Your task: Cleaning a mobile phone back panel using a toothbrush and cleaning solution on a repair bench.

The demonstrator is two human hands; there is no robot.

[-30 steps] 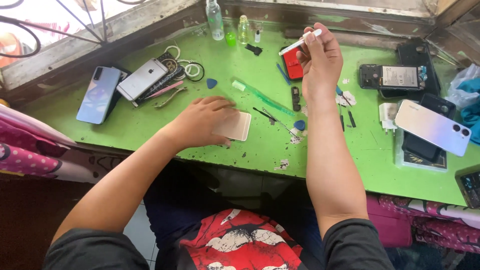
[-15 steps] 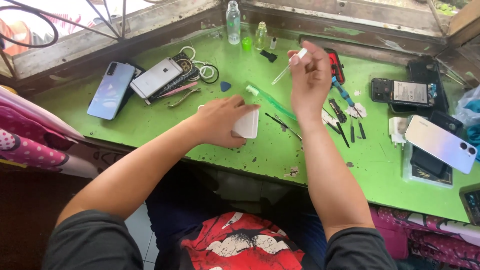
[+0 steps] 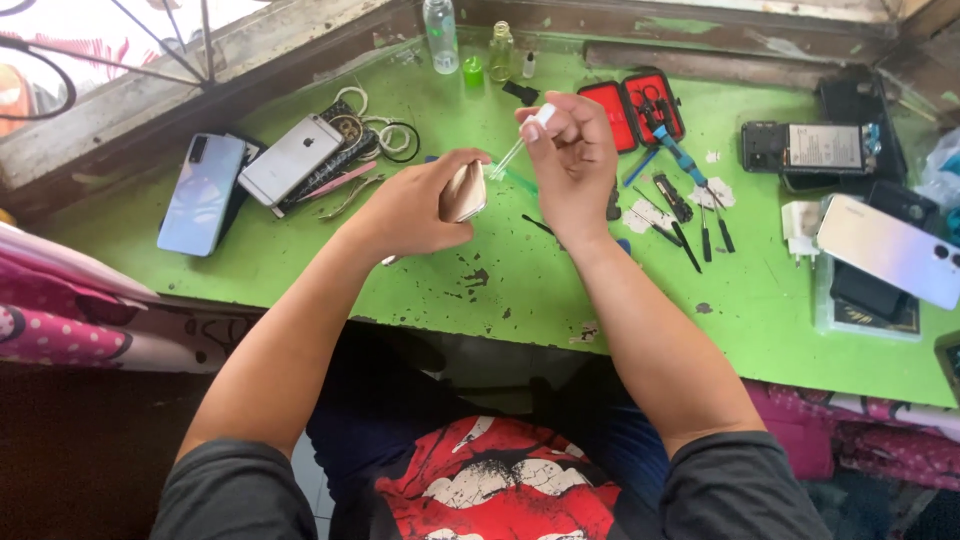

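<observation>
My left hand (image 3: 415, 205) holds a pale gold phone (image 3: 463, 191) tilted up off the green table (image 3: 520, 290). My right hand (image 3: 572, 160) pinches a small clear dropper (image 3: 521, 141) with a white top, its tip pointing down toward the upper edge of the phone. The two hands are close together above the middle of the table.
Two phones (image 3: 245, 175) and coiled cables lie at the left. Small bottles (image 3: 440, 35) stand at the back. An open red tool case (image 3: 632, 105), screwdrivers (image 3: 695, 215), an opened phone (image 3: 815, 150) and a pale phone (image 3: 890, 250) lie at the right.
My left hand has lifted the gold phone off the table and tilted it. My right hand has come down and toward me, bringing the dropper to the phone's edge.
</observation>
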